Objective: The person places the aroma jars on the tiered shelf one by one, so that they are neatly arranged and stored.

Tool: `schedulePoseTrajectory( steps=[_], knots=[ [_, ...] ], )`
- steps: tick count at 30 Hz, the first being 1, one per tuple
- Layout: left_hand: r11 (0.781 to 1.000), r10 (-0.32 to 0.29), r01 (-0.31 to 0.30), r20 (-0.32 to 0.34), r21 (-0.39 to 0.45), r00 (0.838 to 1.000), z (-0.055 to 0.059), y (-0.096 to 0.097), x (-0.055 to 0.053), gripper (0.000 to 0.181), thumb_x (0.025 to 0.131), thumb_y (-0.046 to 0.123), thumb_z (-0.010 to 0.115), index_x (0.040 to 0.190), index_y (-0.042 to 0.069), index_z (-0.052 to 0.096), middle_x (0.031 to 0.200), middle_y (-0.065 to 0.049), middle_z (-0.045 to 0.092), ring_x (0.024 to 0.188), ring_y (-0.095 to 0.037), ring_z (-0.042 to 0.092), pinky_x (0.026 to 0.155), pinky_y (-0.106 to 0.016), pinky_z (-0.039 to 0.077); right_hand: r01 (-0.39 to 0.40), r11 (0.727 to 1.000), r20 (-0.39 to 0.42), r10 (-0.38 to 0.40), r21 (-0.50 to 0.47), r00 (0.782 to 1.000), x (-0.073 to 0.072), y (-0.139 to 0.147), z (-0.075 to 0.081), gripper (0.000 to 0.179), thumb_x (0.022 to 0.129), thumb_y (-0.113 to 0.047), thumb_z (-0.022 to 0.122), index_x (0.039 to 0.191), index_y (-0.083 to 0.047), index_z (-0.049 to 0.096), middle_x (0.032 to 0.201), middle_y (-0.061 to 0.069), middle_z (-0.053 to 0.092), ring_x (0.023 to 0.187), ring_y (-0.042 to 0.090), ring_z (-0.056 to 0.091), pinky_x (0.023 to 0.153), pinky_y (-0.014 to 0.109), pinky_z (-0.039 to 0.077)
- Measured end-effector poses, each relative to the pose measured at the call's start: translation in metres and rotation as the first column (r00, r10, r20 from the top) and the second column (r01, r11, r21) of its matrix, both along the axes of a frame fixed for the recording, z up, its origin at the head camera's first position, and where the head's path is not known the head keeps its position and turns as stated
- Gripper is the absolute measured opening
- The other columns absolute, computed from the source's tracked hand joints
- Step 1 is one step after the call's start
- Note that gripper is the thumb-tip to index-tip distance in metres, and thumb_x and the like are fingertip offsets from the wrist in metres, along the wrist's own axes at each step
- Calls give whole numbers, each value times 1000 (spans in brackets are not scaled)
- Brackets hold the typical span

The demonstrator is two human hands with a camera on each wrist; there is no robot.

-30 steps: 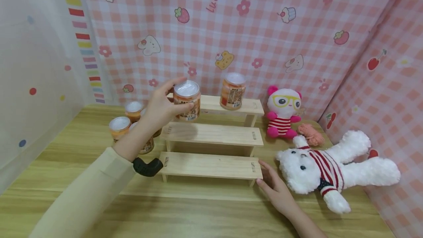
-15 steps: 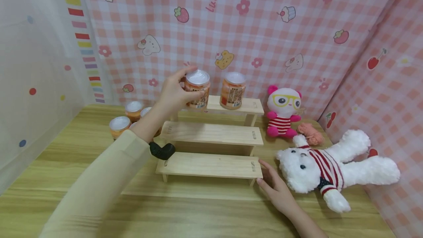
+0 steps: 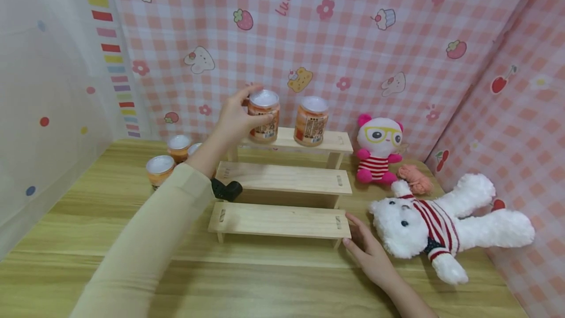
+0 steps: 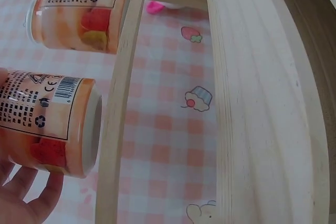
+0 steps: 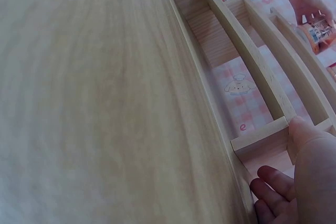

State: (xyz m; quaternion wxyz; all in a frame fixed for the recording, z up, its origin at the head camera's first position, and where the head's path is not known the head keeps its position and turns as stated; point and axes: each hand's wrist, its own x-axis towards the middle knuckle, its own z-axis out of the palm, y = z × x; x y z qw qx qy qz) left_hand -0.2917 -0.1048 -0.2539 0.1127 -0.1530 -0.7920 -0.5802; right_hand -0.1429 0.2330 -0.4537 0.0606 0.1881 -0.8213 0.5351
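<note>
My left hand (image 3: 234,119) grips an orange, fruit-printed can (image 3: 265,124) with a whitish top, thumb across its front. The can is upright over the left part of the top step of a three-step wooden rack (image 3: 282,179); in the left wrist view a narrow gap shows between its base and the step's edge. A matching can (image 3: 311,124) stands on that step to the right. My right hand (image 3: 371,256) holds the right front corner of the lowest step between thumb and index finger; in the right wrist view the other fingers (image 5: 273,187) hang loosely curled below.
Several more cans (image 3: 160,170) stand on the wooden table (image 3: 273,283) left of the rack, partly hidden by my left forearm. Right of it are a pink panda toy (image 3: 378,148), peach yarn (image 3: 415,179) and a white plush bear (image 3: 399,227). A checked curtain (image 3: 273,38) hangs behind.
My left hand has carried its can up, back and rightward, from over the rack's left end to above the top step beside the other can. My right hand has stayed at the rack's corner.
</note>
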Motion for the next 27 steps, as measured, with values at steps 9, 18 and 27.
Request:
schedulePoseTrajectory(
  steps=[9,18,27],
  knots=[
    [1000,14,-14,-6,0,1000,-5,-1,-8,71,79,11,80,141,13,47,127,-13,52,113,-25,52,93,-36,46,2,1000,-1,-2,2,1000,-1,1,-1,54,95,-3,58,145,-6,37,114,17,61,103,18,58,85,26,48],
    [1000,12,-12,4,-18,1000,-6,1,-9,71,80,13,79,143,13,45,127,-14,52,113,-25,52,93,-38,46,6,1000,-7,-6,1,1000,0,1,-2,54,95,-2,58,145,-6,37,114,17,61,103,19,58,85,25,48],
    [1000,-28,27,58,12,998,-8,-5,-5,78,80,20,80,147,22,38,139,-8,45,121,-25,46,97,-44,42,-4,1000,-6,4,-3,1000,-1,1,-2,55,94,-3,58,145,-6,36,114,17,61,102,18,58,84,25,48]
  ],
)
